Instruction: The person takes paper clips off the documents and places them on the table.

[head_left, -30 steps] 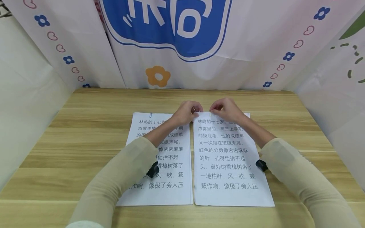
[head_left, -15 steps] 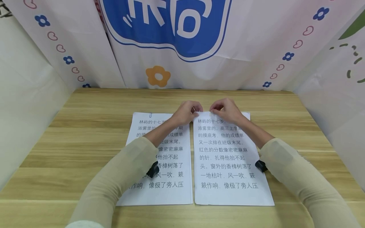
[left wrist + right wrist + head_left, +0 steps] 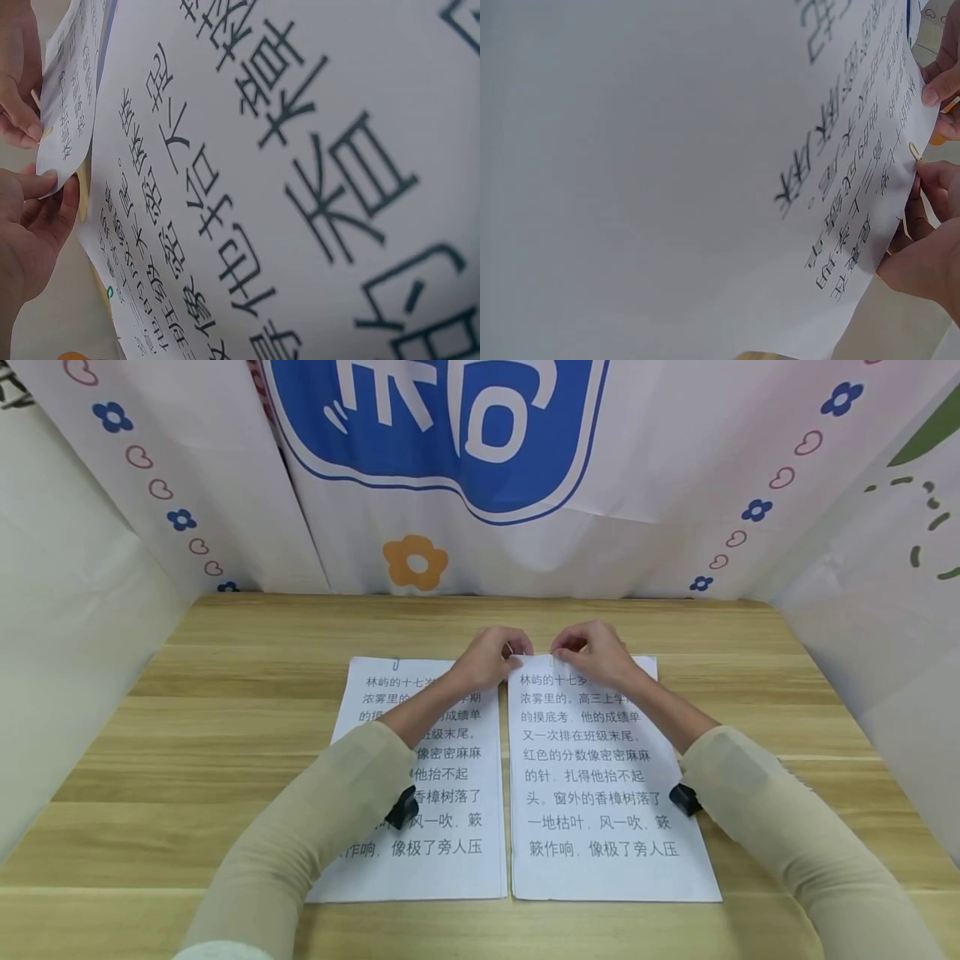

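Observation:
Two stacks of white paper with large printed Chinese text lie side by side on the table. At the top left corner of the right stack (image 3: 600,881), my left hand (image 3: 487,657) pinches the sheets between thumb and fingers. Just to its right, my right hand (image 3: 597,653) pinches a pale yellow paper clip (image 3: 914,151) at the stack's top edge. The clip's loop lies on the front sheet, and its outer end is hidden by the fingertips. On the left stack (image 3: 420,883), another paper clip (image 3: 396,664) sits on the top edge, partly left of my forearm.
The wooden table (image 3: 187,777) spreads around both stacks. A white printed cloth (image 3: 660,527) hangs behind it, with white side walls at left and right. Dark wrist cameras (image 3: 402,807) sit below both forearms, over the pages.

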Available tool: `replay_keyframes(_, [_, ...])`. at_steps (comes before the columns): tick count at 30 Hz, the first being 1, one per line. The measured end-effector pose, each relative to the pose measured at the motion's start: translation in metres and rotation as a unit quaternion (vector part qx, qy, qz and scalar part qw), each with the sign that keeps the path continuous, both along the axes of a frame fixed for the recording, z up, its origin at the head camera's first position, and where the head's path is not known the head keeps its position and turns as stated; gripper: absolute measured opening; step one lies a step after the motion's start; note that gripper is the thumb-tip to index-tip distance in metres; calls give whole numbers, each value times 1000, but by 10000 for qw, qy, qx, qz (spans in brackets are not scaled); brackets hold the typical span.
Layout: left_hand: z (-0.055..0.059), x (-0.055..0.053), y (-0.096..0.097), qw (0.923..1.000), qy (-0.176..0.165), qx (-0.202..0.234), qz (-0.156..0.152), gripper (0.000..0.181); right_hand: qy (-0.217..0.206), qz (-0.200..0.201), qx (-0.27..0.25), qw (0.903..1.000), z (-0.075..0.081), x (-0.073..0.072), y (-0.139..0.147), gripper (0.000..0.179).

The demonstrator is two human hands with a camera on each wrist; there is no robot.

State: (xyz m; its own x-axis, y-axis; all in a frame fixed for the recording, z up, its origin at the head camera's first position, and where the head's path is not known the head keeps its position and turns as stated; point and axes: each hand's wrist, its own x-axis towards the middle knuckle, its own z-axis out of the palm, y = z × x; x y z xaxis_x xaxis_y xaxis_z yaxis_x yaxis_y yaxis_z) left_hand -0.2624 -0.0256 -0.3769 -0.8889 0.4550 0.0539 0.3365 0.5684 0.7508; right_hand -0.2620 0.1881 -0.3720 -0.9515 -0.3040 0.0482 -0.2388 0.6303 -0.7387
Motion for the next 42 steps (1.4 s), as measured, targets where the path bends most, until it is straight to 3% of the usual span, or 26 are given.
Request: replay_keyframes(42, [1, -1, 2, 9999, -60, 21, 108, 19, -222, -230, -235, 9992, 0, 0, 2, 15])
